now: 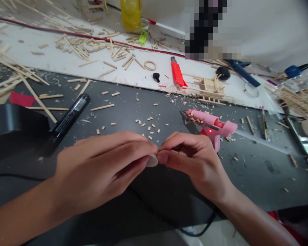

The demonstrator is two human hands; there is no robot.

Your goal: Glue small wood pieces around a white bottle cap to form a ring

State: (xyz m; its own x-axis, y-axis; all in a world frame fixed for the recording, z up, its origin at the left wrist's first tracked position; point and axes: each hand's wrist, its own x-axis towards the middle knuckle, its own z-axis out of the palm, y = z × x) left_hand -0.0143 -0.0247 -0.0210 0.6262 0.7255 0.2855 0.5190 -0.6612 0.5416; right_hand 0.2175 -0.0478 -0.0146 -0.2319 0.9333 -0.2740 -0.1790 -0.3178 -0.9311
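Over the dark work surface, my left hand [107, 164] pinches a small whitish disc [152, 161] whose edge shows below the fingertips. Its remaining part is covered by the fingers. Fingertips of my right hand [187, 159] are pressed together against the disc's edge, seemingly on a tiny wooden piece [157, 152] that is mostly hidden. Just beyond both hands lie several short cut bits of wooden stick [149, 128]. Behind my right hand rests a pink hot glue gun [205, 119] with its red light lit and a clear glue stick [261, 141] out of its back.
A black marker [70, 118] lies at left beside a black object [17, 126]. Along the white strip are many wooden sticks [77, 48], a red utility knife [178, 73], a small wooden model [212, 89] and a yellow bottle [131, 15]. A black cable [205, 229] runs below my hands.
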